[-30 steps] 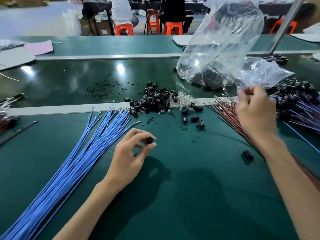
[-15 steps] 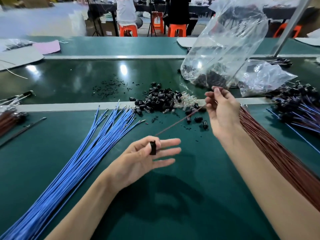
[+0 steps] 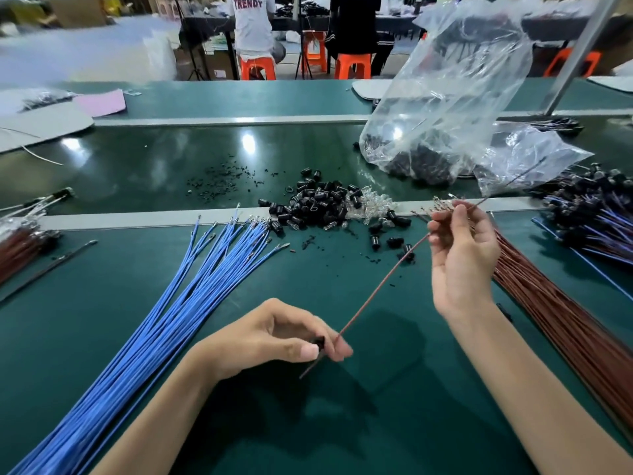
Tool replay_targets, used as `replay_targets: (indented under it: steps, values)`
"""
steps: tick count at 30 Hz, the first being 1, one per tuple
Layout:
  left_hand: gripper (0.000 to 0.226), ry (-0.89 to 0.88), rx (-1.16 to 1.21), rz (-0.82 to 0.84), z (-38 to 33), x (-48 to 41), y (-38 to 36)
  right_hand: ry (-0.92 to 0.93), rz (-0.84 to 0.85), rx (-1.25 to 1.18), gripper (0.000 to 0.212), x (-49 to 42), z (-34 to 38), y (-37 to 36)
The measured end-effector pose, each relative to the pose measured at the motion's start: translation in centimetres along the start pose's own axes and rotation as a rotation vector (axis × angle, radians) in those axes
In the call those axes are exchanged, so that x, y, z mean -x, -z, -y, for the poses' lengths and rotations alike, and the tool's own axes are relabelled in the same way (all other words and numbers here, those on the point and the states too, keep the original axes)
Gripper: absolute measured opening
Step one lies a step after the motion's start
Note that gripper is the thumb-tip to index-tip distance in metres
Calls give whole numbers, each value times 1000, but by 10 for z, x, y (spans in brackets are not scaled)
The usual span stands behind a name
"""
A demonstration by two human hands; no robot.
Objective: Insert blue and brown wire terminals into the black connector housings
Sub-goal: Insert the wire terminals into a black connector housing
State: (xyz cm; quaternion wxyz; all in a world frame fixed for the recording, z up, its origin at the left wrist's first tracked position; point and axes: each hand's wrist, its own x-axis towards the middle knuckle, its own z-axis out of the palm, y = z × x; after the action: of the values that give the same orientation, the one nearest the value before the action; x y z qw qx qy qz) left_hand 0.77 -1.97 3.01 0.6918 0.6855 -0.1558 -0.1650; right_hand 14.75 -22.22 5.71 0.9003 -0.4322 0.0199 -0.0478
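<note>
Green surface: left grip pinches a black housing, right grip the brown wire running between both. Left of the grips lie blue wires, housing pile beyond, brown bundle right.

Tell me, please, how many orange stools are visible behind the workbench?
4 orange stools: one below the person in white, one farther back between both people, one by the person in black, one behind the metal pole. Others may be hidden.
</note>
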Motion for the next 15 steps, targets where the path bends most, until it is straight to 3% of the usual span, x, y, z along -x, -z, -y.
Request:
replay_targets:
  steps: [2, 4, 8, 9, 12, 15]
  values:
    - [12, 8, -33, -64, 3, -1, -1, -34, 54, -52, 8, 4, -1, 2]
    - [17, -20, -51, -150, 6, -5, -4, -111, 244, 28, 14, 10, -6, 4]
    - [23, -77, -44, -271, 12, -10, -8, -264, 804, 575, 23, 29, -28, 9]
    - [21, -85, -49, -290, 13, -10, -9, -263, 873, 647, 25, 34, -33, 10]
    - [24, -140, -6, -428, 17, -13, -9, -238, 747, 546, 32, 45, -44, 10]
    - [17, -240, 99, -760, 19, -17, -6, -207, 586, 388, 31, 51, -49, 12]
